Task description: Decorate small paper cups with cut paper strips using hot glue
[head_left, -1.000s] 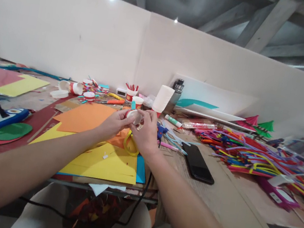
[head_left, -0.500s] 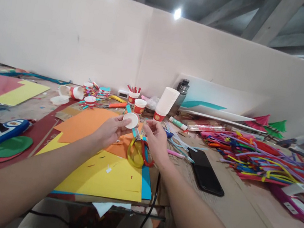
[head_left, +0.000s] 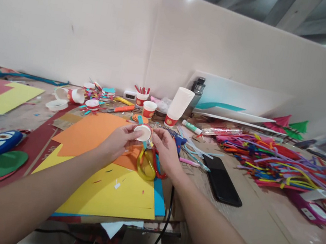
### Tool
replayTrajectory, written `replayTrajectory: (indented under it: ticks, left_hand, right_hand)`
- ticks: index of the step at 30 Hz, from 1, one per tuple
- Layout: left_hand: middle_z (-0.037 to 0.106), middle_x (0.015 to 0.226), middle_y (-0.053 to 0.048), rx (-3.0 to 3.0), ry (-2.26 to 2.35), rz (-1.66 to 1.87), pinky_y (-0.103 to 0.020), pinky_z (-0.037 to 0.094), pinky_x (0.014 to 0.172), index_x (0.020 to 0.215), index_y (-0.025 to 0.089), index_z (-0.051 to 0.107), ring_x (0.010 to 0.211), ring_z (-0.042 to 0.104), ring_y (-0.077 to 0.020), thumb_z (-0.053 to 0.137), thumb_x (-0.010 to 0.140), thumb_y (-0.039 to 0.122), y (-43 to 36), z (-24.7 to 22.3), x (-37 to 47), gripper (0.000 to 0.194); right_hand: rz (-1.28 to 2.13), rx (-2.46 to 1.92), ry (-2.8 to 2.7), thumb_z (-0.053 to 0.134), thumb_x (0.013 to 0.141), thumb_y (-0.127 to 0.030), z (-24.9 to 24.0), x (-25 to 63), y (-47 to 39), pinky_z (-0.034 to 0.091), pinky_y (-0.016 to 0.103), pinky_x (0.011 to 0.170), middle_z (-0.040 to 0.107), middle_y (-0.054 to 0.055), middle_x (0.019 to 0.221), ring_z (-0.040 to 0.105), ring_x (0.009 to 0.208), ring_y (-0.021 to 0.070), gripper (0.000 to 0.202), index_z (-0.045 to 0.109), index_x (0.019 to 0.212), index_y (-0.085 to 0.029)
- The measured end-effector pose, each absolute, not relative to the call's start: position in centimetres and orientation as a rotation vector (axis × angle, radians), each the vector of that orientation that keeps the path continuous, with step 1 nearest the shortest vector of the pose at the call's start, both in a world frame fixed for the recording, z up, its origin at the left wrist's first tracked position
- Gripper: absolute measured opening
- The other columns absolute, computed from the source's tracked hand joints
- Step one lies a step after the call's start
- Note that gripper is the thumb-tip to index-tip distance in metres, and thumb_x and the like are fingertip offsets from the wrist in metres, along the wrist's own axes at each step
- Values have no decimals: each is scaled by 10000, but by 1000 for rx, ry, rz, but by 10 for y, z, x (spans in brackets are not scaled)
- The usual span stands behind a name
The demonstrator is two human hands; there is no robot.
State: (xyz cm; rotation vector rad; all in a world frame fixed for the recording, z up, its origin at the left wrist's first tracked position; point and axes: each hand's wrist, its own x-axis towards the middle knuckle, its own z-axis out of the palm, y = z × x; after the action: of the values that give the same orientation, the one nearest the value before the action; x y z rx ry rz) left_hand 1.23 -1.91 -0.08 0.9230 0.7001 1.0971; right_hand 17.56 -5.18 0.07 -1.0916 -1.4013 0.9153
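Observation:
My left hand (head_left: 117, 141) grips a cut-down paper cup bottom (head_left: 141, 133), its round white face toward me and blue paper strips sticking out above and below. At the disc's right edge, my right hand (head_left: 165, 147) has its thumb and fingers pinched together against the rim; the exact contact is partly hidden. Beneath the hands lie scissors with a yellow handle (head_left: 145, 165) and a red one, over orange paper (head_left: 83, 131) and yellow paper (head_left: 100, 195). A blue glue gun (head_left: 179, 140) is partly seen behind my right hand.
Paper cups (head_left: 149, 110) and a tall cup stack (head_left: 179, 107) stand at the back. Several small decorated cup pieces (head_left: 92, 105) lie left of them, near an orange cutter (head_left: 124, 109). Rightward are a black phone (head_left: 222, 180) and piled pipe cleaners (head_left: 284, 163). A black cable (head_left: 163, 230) hangs over the front edge.
My right hand has closed in on the cup bottom's right edge, where a gap showed before. The cup bottom has turned slightly, showing its red rim. The view has tilted down.

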Motion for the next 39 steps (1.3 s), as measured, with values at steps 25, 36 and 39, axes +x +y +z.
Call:
replayTrajectory:
  ticks: [25,36,39]
  left_hand:
    - [714,840,-83,827,768,1072,-214,488,603,881,117,741,664,600,-113,801,649,264,-16,-6,6,281]
    - [710,832,-43,1365,883,1179,-259,442,686,883,149,743,746,586,-146,839,587,448,-20,-4,9,431]
    - [720,898,-58,1380,839,1151,-272,448,704,930,154,748,785,598,-165,806,633,480,-19,-6,8,445]
  right_hand:
    - [954,-1026,-1223,524,885,-502,1,171,-64,437,260,616,574,6,815,514,688,126,335,621,1025,-214]
    - [870,-1151,-1387,669,703,-388,-12,169,-43,445,276,656,643,9,834,552,718,142,274,621,891,-193]
    - [897,-1132,-1369,665,695,-368,-15,170,-39,439,280,660,648,-1,785,551,687,138,260,643,878,-185]
